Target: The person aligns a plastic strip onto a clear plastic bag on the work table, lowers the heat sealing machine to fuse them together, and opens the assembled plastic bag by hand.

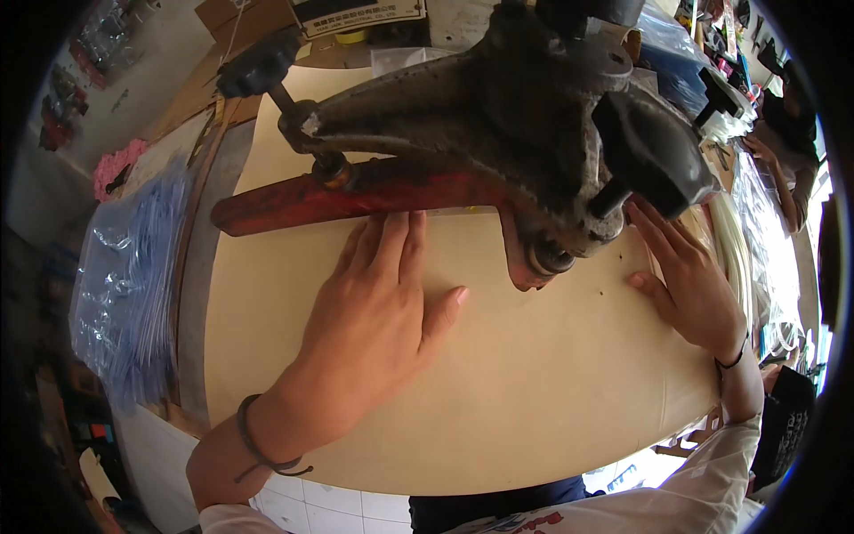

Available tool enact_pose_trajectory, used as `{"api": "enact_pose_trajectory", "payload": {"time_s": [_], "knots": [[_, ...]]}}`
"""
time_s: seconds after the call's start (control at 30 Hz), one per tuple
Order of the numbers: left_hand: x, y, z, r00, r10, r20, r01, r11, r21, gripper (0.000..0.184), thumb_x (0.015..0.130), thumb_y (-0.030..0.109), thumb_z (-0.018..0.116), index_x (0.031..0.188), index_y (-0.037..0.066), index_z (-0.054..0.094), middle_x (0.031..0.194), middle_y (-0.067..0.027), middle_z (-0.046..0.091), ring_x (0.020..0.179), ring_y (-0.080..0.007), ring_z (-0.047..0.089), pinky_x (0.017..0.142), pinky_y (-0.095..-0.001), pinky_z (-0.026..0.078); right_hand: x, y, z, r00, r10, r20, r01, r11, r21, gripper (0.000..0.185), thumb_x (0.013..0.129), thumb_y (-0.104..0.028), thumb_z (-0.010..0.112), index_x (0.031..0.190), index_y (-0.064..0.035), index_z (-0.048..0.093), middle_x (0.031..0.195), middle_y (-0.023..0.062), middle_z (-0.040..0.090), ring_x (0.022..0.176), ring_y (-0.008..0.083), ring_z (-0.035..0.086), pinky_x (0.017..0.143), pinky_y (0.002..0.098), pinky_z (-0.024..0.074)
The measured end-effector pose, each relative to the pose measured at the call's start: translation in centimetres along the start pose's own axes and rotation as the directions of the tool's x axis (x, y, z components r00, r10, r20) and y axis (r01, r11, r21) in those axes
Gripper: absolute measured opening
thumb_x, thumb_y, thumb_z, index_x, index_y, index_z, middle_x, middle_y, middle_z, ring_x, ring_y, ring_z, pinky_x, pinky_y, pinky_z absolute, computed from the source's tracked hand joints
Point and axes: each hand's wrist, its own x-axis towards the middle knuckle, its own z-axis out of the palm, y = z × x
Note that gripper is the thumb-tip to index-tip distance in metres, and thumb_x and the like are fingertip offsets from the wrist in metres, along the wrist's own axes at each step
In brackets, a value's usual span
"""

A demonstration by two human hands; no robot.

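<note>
My left hand (pixel 369 320) lies flat, fingers stretched and thumb apart, on a wide tan sheet or board (pixel 534 400). Its fingertips reach the lower edge of a long red metal bar (pixel 356 198), where a thin strip partly shows under the bar. Above stands a dark cast-metal machine arm (pixel 427 107) with black knobs, hiding part of the sheet. To the right, my right hand (pixel 694 294) rests on the sheet with fingers extended, close to a large black knob (pixel 654 147). Neither hand grips anything; some right fingertips are partly hidden by the knob.
Clear bluish plastic bags (pixel 133 276) are piled at the left beside the table edge. More plastic packaging (pixel 769 240) lies at the right. A labelled box (pixel 360 16) sits behind the machine. Another person's arm (pixel 778 173) shows at the far right.
</note>
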Motion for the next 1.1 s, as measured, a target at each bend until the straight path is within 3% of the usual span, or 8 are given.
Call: {"api": "enact_pose_trajectory", "payload": {"time_s": [0.1, 0.27, 0.43, 0.47, 0.7, 0.8, 0.97, 1.1], "knots": [[0.0, 0.1, 0.0, 1.0, -0.01, 0.015, 0.01, 1.0, 0.003, 0.073, 0.101, 0.033, 0.059, 0.147, -0.018, 0.035, 0.148, -0.0352, 0.04, 0.136, -0.0505, 0.044, 0.116, -0.0511, 0.04, 0.0, -0.1, 0.0, 1.0, 0.011, -0.003, -0.011, 1.0, 0.008, 0.073, 0.101, -0.042, 0.061, 0.153, 0.0042, 0.04, 0.156, 0.0274, 0.044, 0.145, 0.0464, 0.039, 0.119, 0.0512, 0.0359], [0.0, 0.5, -0.4, 0.999, -0.044, 0.03, 0.045, 0.998, -0.038, 0.07, 0.101, 0.032, 0.059, 0.147, -0.017, 0.037, 0.147, -0.0342, 0.041, 0.136, -0.0497, 0.045, 0.115, -0.0511, 0.04, -0.1, 0.0, 0.0, 1.0, -0.008, 0.011, 0.009, 0.998, -0.062, 0.076, 0.102, -0.045, 0.058, 0.155, 0.0037, 0.036, 0.158, 0.0283, 0.04, 0.147, 0.0459, 0.036, 0.121, 0.0507, 0.0324], [-0.3, 0.9, 0.1, 0.999, -0.032, -0.004, 0.032, 0.994, 0.106, 0.069, 0.101, 0.034, 0.06, 0.145, -0.016, 0.042, 0.146, -0.0323, 0.046, 0.135, -0.0471, 0.049, 0.114, -0.0479, 0.043, -1.1, -0.2, 0.6, 0.998, -0.051, -0.04, 0.045, 0.989, -0.14, 0.075, 0.104, -0.045, 0.054, 0.154, 0.0084, 0.035, 0.158, 0.0297, 0.038, 0.15, 0.0405, 0.034, 0.125, 0.0494, 0.027], [-0.4, 1.0, 0.1, 1.0, -0.029, -0.011, 0.031, 0.988, 0.151, 0.07, 0.1, 0.036, 0.061, 0.145, -0.015, 0.043, 0.145, -0.0312, 0.048, 0.134, -0.046, 0.051, 0.114, -0.0465, 0.044, -1.6, -0.2, 0.8, 1.0, -0.029, -0.006, 0.028, 0.993, -0.113, 0.07, 0.103, -0.041, 0.057, 0.151, 0.008, 0.04, 0.16, 0.029, 0.036, 0.152, 0.041, 0.031, 0.127, 0.0506, 0.0231], [-1.2, 2.2, -0.5, 0.998, -0.031, 0.061, 0.02, 0.984, 0.175, 0.065, 0.098, 0.029, 0.064, 0.141, -0.016, 0.046, 0.147, -0.032, 0.048, 0.134, -0.0456, 0.052, 0.113, -0.0473, 0.045, -2.0, -0.6, 0.9, 0.992, -0.076, -0.1, 0.053, 0.976, -0.211, 0.063, 0.104, -0.042, 0.056, 0.143, 0.0076, 0.05, 0.154, 0.0246, 0.046, 0.146, 0.0362, 0.041, 0.124, 0.0504, 0.0302], [-1.2, 2.3, -0.6, 0.997, -0.025, 0.068, 0.013, 0.985, 0.174, 0.059, 0.098, 0.026, 0.064, 0.136, -0.016, 0.05, 0.142, -0.0334, 0.051, 0.131, -0.0469, 0.054, 0.111, -0.0481, 0.046, -1.9, -0.7, 0.6, 0.991, -0.053, -0.125, 0.031, 0.986, -0.165, 0.063, 0.102, -0.042, 0.058, 0.141, 0.0072, 0.052, 0.151, 0.0238, 0.049, 0.139, 0.0351, 0.047, 0.123, 0.05, 0.0318], [-1.1, 2.6, -1.1, 0.998, -0.02, 0.056, 0.012, 0.991, 0.136, 0.051, 0.099, 0.024, 0.062, 0.129, -0.016, 0.055, 0.136, -0.0356, 0.056, 0.126, -0.0494, 0.057, 0.108, -0.0497, 0.048, -2.0, -0.8, 0.2, 0.992, -0.039, -0.121, 0.015, 0.982, -0.191, 0.065, 0.1, -0.044, 0.062, 0.14, 0.0065, 0.053, 0.147, 0.0224, 0.054, 0.126, 0.0315, 0.055, 0.113, 0.0444, 0.0407], [-2.0, 3.2, -0.9, 0.999, 0.04, 0.028, -0.045, 0.981, 0.189, 0.05, 0.095, 0.024, 0.066, 0.13, -0.011, 0.058, 0.135, -0.032, 0.058, 0.122, -0.0462, 0.06, 0.1, -0.0493, 0.052, -2.1, -0.8, 0.2, 0.991, -0.04, -0.129, 0.016, 0.983, -0.185, 0.065, 0.098, -0.045, 0.064, 0.138, 0.0058, 0.055, 0.146, 0.0206, 0.056, 0.119, 0.0298, 0.057, 0.106, 0.0407, 0.0447]]}}
